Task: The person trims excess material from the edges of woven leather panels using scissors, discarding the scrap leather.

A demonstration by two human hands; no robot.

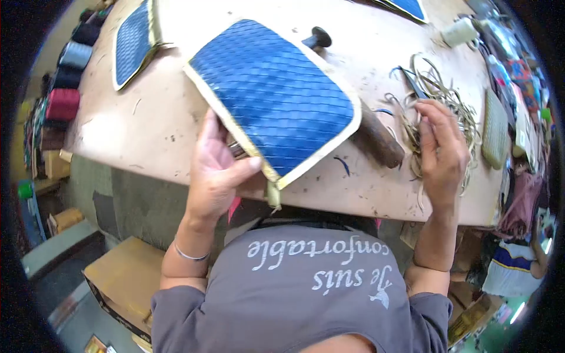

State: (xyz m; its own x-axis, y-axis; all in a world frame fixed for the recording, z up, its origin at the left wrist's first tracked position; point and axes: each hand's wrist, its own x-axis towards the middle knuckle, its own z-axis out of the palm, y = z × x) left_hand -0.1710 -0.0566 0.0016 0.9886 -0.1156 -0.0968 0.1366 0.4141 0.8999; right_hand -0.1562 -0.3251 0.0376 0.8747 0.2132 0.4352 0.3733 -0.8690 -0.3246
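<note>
My left hand [213,167] grips the lower left edge of a blue woven-pattern panel [273,94] with cream edging, thumb on top and fingers beneath. The panel is tilted over the table, and a short end of binding strip [273,195] hangs from its near corner. My right hand [444,147] is at a tangled pile of cream strips [432,76], its thumb and fingers drawn together. A dark slim tool [414,84] lies by those fingertips; I cannot tell whether they hold it. Partly hidden under the panel is a hammer [379,141] with a brown handle.
Another blue panel [134,44] lies at the table's [141,129] far left, and one more [406,7] at the far edge. A thread spool [459,32] and a greenish ridged block [496,129] are at the right. Rolls of material [63,105] line the left side.
</note>
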